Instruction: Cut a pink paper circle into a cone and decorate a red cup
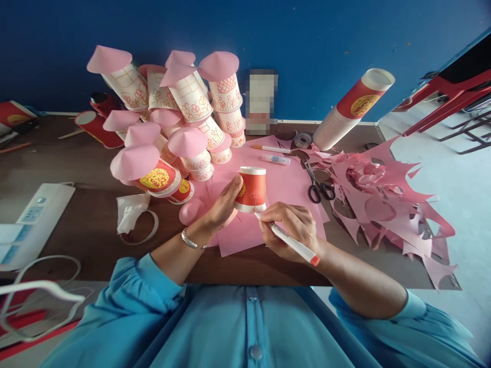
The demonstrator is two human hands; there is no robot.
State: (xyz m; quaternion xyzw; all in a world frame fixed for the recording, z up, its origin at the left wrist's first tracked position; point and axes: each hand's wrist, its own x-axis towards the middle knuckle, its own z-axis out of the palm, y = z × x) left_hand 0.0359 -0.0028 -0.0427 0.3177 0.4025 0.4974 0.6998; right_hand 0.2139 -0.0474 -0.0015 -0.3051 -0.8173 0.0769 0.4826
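Observation:
My left hand (227, 202) is closed around the left side of a red paper cup (253, 189) with white bands at both ends and a yellow print. A faint flower shape shows on the cup's red side. In my right hand (289, 230) is a white marker pen (293, 243) with an orange-red end, its tip at the cup's lower edge. Pink paper sheets (284, 194) lie beneath both hands. To the left stand several cup towers (192, 99) with pink paper cone tops and drawn flowers.
Scissors (318, 184), a glue tube (276, 160), another marker (270, 148) and a tape roll (303, 140) lie beyond my hands. Pink paper scraps (383, 199) spread at right, near a leaning cup stack (349, 110). At left are a wide tape roll (143, 236) and a power strip (38, 220).

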